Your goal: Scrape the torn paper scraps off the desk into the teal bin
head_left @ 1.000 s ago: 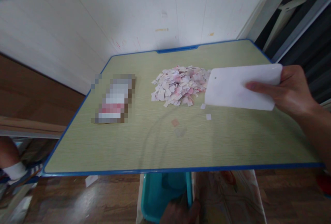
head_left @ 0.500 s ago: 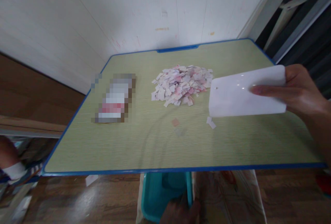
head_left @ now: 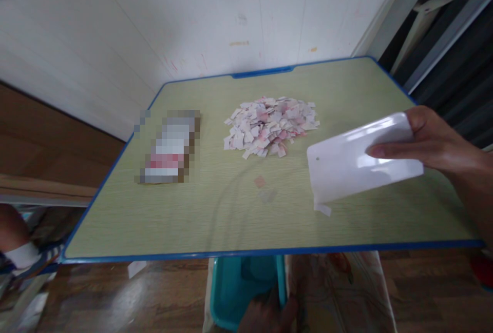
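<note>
The white card point(head_left: 346, 169), a stiff glossy sheet with a small hole near one corner, is over the right part of the bench point(head_left: 134, 220), tilted, with its near left corner down by a few loose scraps point(head_left: 325, 210). The right hand point(head_left: 435, 138) grips it by its right end, thumb flat across the upper face and fingers curled behind; that grip is narrow and closed on the card. Just beyond the card's far left corner, but apart from it, lies the heap of small white and pinkish paper pieces point(head_left: 271, 128), and nearer the front edge is a lone pinkish piece point(head_left: 259, 182).

Below that front edge sits a turquoise basin point(head_left: 214, 292), and the left hand point(head_left: 265, 316) lies over its right rim; it is too dark there to tell whether the fingers hold it. Well to the left on the bench is a pixelated object point(head_left: 169, 143) that cannot be made out.

The step in hand looks like drawing stray scraps off the heap towards the front edge. The next move seems to call for the card's lower edge flat against the bench, so nothing slips under it, with the basin steady below the edge
</note>
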`<action>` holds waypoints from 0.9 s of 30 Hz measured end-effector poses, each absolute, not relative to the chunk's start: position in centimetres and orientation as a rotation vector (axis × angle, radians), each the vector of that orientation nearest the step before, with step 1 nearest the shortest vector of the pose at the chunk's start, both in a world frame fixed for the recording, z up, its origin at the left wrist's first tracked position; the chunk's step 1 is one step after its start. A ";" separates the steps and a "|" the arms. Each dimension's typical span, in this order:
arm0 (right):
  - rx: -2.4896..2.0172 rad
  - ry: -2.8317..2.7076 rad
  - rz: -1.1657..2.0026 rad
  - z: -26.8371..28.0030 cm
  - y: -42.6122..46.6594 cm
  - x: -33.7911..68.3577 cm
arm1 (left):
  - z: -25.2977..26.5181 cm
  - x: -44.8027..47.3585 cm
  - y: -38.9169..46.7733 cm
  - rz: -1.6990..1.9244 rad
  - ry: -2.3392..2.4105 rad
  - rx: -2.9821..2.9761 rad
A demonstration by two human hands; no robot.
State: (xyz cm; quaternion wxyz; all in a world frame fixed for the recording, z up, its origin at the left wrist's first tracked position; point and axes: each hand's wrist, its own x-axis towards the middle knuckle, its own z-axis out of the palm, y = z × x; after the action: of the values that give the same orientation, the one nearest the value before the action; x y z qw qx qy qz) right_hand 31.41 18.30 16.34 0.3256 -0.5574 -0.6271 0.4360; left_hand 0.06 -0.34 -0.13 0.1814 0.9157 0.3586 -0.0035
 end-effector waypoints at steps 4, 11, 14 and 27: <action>-1.428 -1.725 1.343 16.4 18.2 31.1 | 0.0 0.1 -0.1 0.020 1.016 2.642; -1.319 -1.882 1.424 16.2 18.0 31.1 | -0.2 0.0 -0.2 -0.016 1.038 2.638; -1.333 -1.886 1.442 16.1 17.9 31.1 | -0.2 -0.1 -0.3 -0.014 1.030 2.651; -1.354 -1.726 1.402 16.2 17.9 31.4 | -0.1 -0.1 -0.2 -0.050 1.011 2.602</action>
State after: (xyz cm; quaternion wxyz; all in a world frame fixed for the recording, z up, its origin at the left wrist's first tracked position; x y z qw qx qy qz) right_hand 31.43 17.91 16.16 0.2659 -0.5013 -0.6392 0.5190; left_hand -0.12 -0.16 -0.07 0.1739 0.9178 0.3565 -0.0177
